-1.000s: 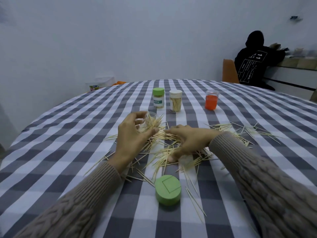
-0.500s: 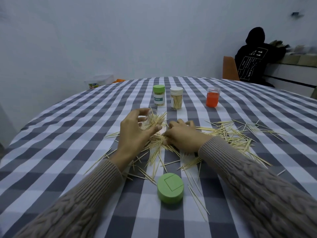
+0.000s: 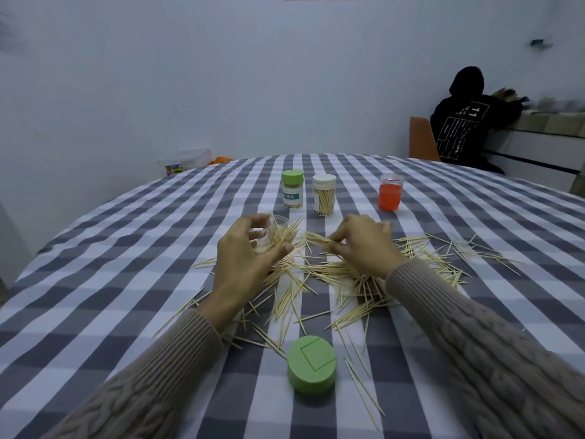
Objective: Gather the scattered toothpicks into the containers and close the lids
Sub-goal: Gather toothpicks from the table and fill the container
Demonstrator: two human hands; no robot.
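— Head view: your left hand (image 3: 243,258) grips the clear container (image 3: 278,224); your right hand (image 3: 364,245) pinches a toothpick bundle (image 3: 316,240) just beside it.

— Risk?

— Protruding sticks, probably, could block the bundle and scatter it.

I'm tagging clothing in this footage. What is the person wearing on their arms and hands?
Both arms are covered by a beige, cable-knit sweater with ribbed cuffs at the wrists: left sleeve, right sleeve. The left hand and right hand are bare: no gloves, and no rings, watch or bracelet show in this view.
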